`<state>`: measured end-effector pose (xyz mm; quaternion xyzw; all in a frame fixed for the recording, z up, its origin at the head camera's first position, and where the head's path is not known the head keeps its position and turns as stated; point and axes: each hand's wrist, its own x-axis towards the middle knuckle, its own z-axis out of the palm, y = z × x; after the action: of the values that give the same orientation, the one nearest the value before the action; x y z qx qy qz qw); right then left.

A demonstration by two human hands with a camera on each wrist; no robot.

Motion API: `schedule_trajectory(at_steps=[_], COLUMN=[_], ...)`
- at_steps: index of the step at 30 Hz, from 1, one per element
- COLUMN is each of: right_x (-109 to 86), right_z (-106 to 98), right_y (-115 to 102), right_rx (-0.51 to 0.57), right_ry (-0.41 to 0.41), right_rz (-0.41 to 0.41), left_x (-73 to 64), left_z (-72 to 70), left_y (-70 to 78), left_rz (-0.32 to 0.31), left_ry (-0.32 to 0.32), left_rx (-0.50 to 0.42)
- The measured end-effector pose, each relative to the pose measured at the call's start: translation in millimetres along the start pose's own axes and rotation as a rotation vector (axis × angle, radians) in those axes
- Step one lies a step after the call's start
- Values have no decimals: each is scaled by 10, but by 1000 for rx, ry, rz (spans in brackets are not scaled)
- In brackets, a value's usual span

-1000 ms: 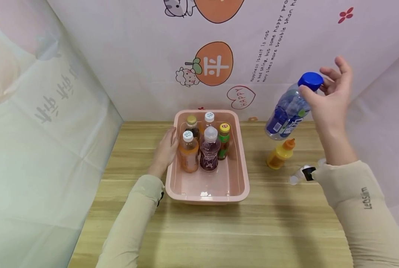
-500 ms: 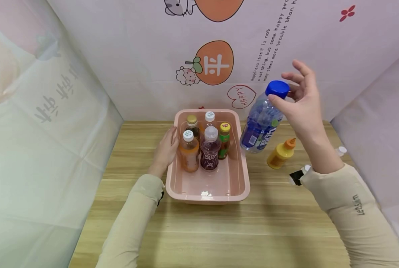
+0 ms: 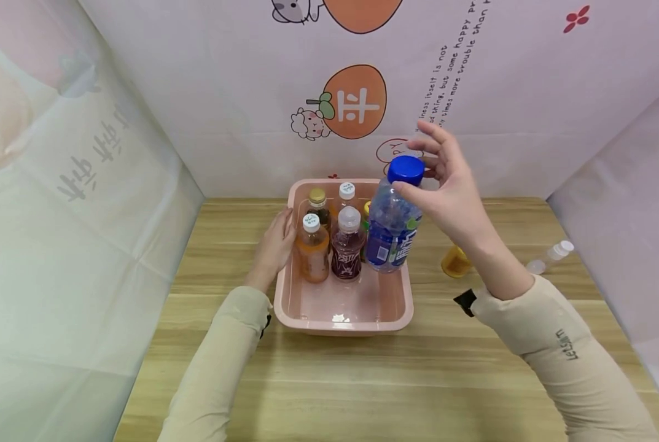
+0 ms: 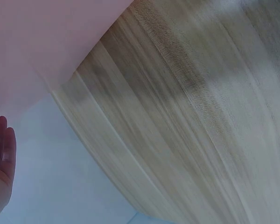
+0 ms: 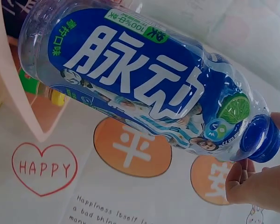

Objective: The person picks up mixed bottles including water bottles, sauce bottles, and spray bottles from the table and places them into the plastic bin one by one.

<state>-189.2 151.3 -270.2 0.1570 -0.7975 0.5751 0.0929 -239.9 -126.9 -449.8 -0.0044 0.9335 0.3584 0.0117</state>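
Observation:
My right hand (image 3: 453, 196) pinches a clear drink bottle (image 5: 130, 70) by its blue cap (image 3: 406, 169), thumb on one side and fingers on the other. The bottle, with its blue label, hangs tilted over the right side of a pink plastic basin (image 3: 340, 325). My left hand (image 3: 274, 248) lies along the basin's left rim, its fingers (image 4: 8, 144) extended in the left wrist view. Inside the basin stand an orange drink bottle (image 3: 314, 258), a purple drink bottle (image 3: 347, 255), a gold-capped bottle (image 3: 318, 209), a white-capped bottle (image 3: 346, 191) and a partly hidden yellow-capped bottle (image 5: 37, 88).
On the wooden table (image 3: 335, 387), right of the basin, a yellow bottle (image 3: 455, 263) is partly behind my right wrist. Farther right lies a small clear bottle with a white cap (image 3: 560, 249). Printed cloth (image 3: 241, 92) hangs behind and at both sides.
My right hand has carried the blue-capped bottle leftward and down, from beyond the yellow bottle to over the basin. My left hand has stayed at the rim.

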Motion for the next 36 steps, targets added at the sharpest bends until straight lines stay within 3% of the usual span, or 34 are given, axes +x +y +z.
schedule_trajectory(at_steps=[17, 27, 36], right_x=[-63, -137, -192], right_z=[501, 791, 1029], right_y=[141, 269, 416], right_rx=[-72, -159, -143], right_ry=[-233, -307, -394], right_rz=[-10, -107, -93], left_x=[1, -3, 4], left_z=[-8, -15, -11], left_y=[22, 32, 29], left_rz=[3, 0, -11], left_ry=[-6, -12, -6], left_rx=[23, 26, 33])
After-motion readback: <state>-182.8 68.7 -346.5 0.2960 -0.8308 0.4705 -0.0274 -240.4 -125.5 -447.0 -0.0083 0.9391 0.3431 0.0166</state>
